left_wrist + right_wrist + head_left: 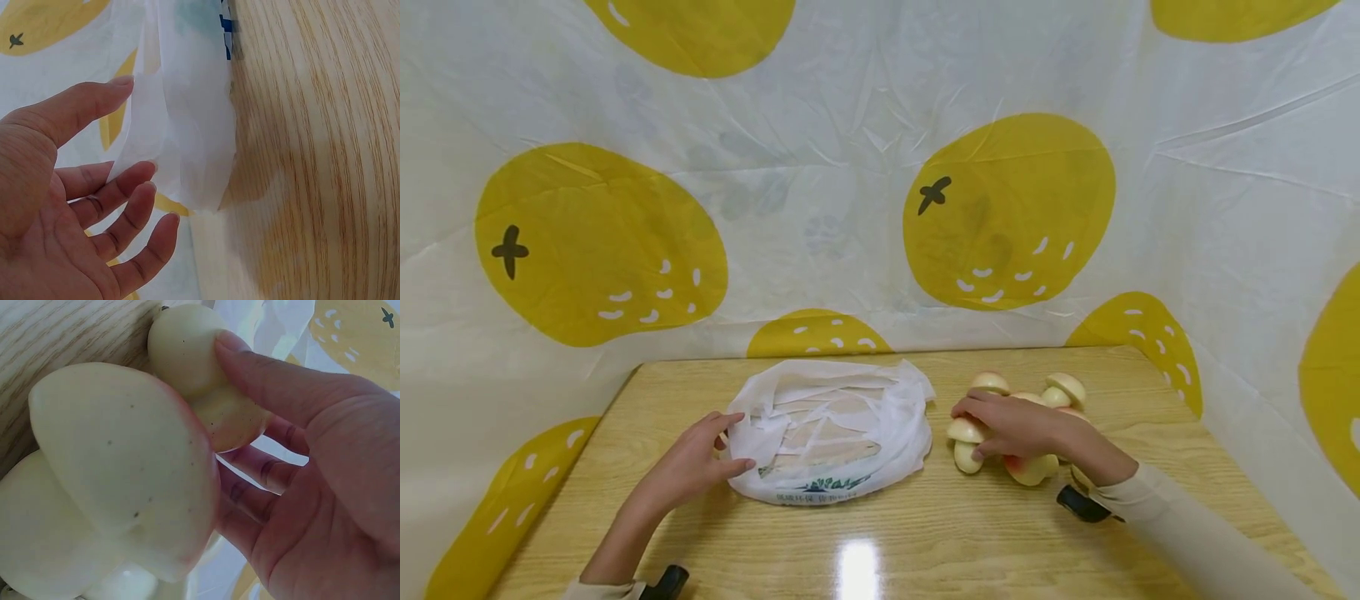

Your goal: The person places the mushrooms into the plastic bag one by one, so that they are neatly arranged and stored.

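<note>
A thin white plastic bag [917,433] with green and blue print lies with its mouth spread open. At its left rim is my left hand [696,458], thumb and fingers apart and loosely bent; the fingertips [150,167] meet the bag's edge [194,125]. My right hand [1018,425] reaches over a cluster of pale, glossy model mushrooms. It grips the leftmost mushroom [967,458], thumb [234,344] along one side and fingers curled round the other. A larger cream piece with a reddish edge [119,456] sits close beside the hand.
More mushrooms stand behind the right hand, one at the back [990,382] and one at the back right [1066,388]. A reddish-tinted piece [1032,471] lies below the hand. The wooden table [775,550] meets a fruit-print cloth [820,233] at the back and sides.
</note>
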`<state>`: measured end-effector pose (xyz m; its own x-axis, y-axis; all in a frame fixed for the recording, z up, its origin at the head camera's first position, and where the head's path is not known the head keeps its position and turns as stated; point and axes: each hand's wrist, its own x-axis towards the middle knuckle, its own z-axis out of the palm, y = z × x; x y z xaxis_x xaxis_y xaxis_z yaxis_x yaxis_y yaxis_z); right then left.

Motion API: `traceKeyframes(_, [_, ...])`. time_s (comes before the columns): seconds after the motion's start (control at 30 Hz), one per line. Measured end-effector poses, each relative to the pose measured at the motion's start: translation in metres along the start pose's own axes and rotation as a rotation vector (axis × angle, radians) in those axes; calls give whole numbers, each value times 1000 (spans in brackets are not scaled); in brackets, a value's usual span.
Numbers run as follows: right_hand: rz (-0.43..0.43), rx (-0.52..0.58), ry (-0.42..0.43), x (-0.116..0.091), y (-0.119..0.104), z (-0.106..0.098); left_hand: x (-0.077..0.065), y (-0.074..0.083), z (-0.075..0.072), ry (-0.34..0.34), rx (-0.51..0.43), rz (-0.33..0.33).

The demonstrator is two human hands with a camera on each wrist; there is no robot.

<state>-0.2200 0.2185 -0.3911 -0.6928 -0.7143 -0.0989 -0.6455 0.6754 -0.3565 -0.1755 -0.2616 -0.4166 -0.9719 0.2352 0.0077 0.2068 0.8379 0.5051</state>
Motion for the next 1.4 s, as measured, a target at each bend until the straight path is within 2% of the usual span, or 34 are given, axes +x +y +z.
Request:
traceKeyframes(0.17, [-17,48,-23,-2,2,-1,0,0,0,1,4,7])
traceKeyframes(0.4, [-37,52,-38,-1,3,-2,0,3,0,-10,-6,-3])
traceKeyframes(0.97, [-118,54,57,0,3,-5,-1,1,0,-1,3,15])
traceKeyframes(1.2, [-161,165,85,2,1,-7,0,0,0,5,15,38])
traceKeyframes(1.4, [-183,222,117,2,-1,-6,0,0,0,-2,16,31])
